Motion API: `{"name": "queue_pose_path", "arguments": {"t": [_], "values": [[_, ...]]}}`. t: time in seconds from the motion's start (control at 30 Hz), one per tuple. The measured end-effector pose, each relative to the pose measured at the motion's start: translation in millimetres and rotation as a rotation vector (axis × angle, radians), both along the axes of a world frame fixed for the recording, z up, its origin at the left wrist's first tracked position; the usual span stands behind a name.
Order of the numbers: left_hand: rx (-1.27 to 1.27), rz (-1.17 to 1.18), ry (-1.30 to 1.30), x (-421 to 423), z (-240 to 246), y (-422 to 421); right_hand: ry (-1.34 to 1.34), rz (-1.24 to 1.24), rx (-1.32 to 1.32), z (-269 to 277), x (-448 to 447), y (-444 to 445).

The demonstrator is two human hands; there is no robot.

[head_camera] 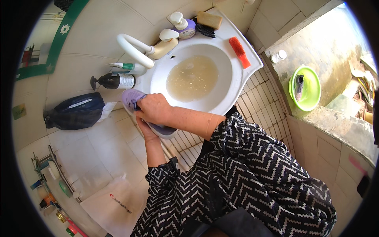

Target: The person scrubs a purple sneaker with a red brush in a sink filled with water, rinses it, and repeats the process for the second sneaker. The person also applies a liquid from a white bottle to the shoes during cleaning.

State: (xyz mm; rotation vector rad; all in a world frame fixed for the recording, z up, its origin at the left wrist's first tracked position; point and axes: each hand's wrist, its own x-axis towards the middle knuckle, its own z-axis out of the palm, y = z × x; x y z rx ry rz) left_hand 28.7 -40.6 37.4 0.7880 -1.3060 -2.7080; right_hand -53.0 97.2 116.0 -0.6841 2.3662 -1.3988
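Note:
A purple mesh sneaker (131, 97) with a white sole is held left of the washbasin, its toe towards the wall. My left hand (146, 129) supports it from the side and below. Across its upper lies my right hand (155, 109), with fingers closed on the dark lace or tongue area; the hand hides which. The white washbasin (217, 105) holds cloudy brownish water (192, 80). A red-orange brush (239, 52) rests bristles up on the basin's right rim. The white faucet spout (134, 53) arches over the basin's left side.
A soap bar (209, 20), a black mesh scrubber (205, 30) and a purple pump bottle (186, 29) stand at the back rim. A dark pump bottle (114, 81) is left. On the right ledge, a green basin (315, 89) contains a greyish item. A dark bag (75, 111) hangs left.

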Motion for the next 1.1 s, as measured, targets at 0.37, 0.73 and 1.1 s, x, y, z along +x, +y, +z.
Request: {"name": "queue_pose_path", "arguments": {"t": [0.37, 0.73, 1.1], "values": [[0.085, -0.124, -0.233, 1, 48, 56, -0.295, -0.022, -0.321, -27, -31, 41], [-0.29, -0.255, -0.214, -4, 103, 52, 0.168, 0.051, 0.029, 14, -21, 30], [-0.384, -0.171, -0.192, -11, 141, 66, 0.31, -0.25, -0.247, 40, -34, 14]]}}
